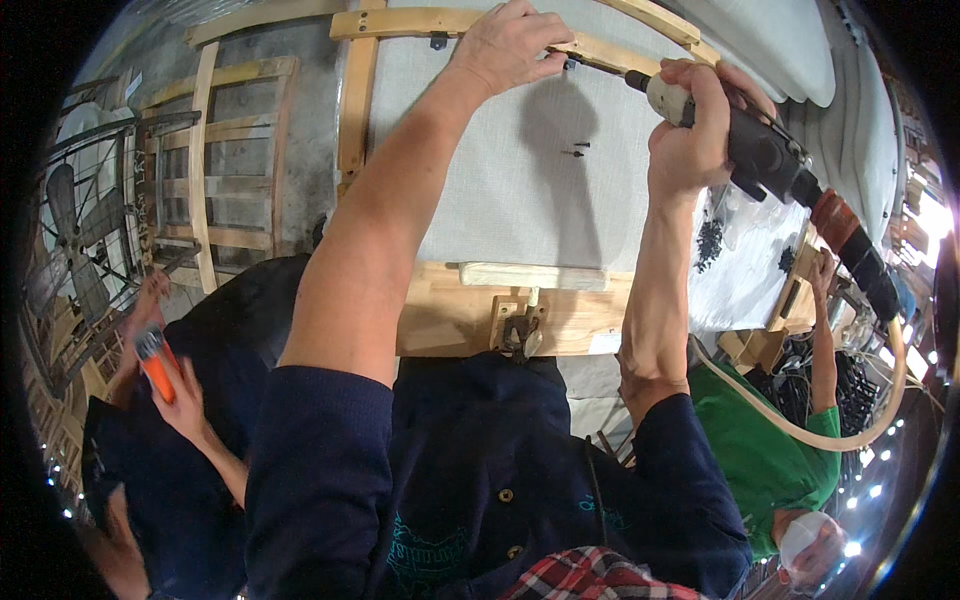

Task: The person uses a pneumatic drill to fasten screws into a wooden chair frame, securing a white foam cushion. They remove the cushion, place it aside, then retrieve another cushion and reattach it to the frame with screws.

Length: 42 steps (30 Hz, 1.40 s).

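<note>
My right hand [695,130] is wrapped around a black air screwdriver [765,150], whose hose joins its back end. Its thin bit points left along the wooden rail [620,55] toward a small black bracket [571,64]. At the bit's tip my left hand [512,45] is closed, thumb and fingers pinched against the rail; what they hold is too small to make out. A pale fabric panel [470,180] lies beneath both arms, framed by the wood. Two dark screws [578,152] rest on the panel. Another black bracket [438,41] sits on the rail, left of my left hand.
A toggle clamp [520,330] and padded bar [535,277] stand at the near edge. Black screws [709,240] lie on plastic at right. The beige hose [800,432] loops beside a person in green [770,440]. At left, another person's hand [180,395] holds an orange-grey tool [155,362].
</note>
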{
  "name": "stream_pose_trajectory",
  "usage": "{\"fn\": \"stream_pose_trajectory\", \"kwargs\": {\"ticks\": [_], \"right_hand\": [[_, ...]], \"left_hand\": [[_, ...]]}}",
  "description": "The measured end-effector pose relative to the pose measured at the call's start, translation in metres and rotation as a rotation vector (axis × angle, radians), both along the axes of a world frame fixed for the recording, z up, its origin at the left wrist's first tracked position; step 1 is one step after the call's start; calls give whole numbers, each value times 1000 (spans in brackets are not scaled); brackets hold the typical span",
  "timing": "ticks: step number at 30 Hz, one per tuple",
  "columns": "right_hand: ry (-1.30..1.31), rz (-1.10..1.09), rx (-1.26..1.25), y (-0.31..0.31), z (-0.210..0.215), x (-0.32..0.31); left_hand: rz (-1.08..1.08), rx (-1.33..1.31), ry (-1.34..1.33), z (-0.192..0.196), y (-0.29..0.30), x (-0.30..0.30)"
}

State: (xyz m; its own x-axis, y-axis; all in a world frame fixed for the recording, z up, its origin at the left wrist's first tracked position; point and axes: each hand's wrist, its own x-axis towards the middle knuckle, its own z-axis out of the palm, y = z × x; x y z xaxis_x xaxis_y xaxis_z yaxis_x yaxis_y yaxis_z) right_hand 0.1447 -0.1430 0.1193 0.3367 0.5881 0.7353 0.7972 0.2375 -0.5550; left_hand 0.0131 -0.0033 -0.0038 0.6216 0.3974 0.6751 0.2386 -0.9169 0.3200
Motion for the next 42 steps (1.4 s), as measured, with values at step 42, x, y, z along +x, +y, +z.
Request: {"fn": "stream_pose_trajectory", "kwargs": {"ticks": [42], "right_hand": [[-554, -84, 30, 5, -18, 22]], "left_hand": [[-13, -54, -59, 7, -1, 1]]}}
